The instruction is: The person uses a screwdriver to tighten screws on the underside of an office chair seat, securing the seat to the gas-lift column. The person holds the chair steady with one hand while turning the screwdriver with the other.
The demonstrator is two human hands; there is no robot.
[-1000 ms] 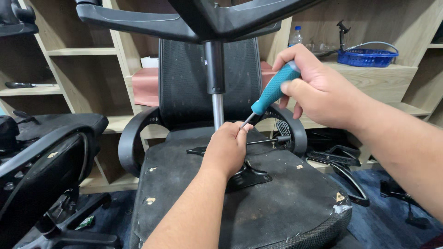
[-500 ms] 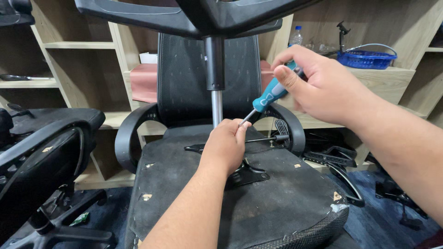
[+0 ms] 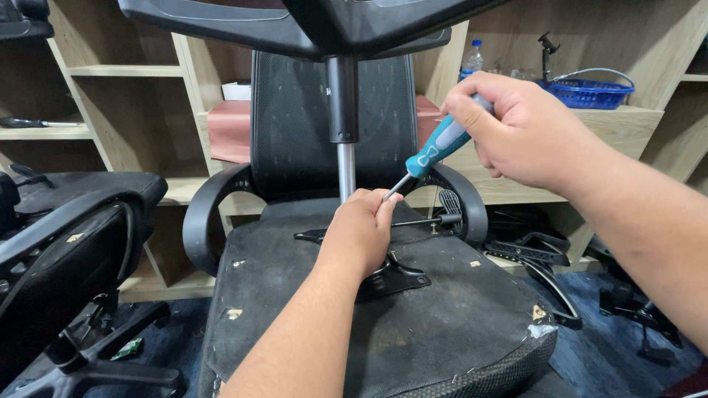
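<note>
While the left hand point(image 3: 361, 232) pinches the screwdriver tip at the mechanism plate point(image 3: 391, 276) on the upturned chair seat point(image 3: 442, 324), the right hand point(image 3: 527, 136) wraps tight round the teal screwdriver point(image 3: 428, 155) handle. Shaft slopes down-left, just beside the gas-lift column point(image 3: 344, 147).

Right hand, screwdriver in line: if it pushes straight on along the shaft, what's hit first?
Most likely the left hand: the screwdriver in the right hand slants down-left, its tip at the left fingertips. Beyond them is the chair underside. Depth is unclear.
</note>
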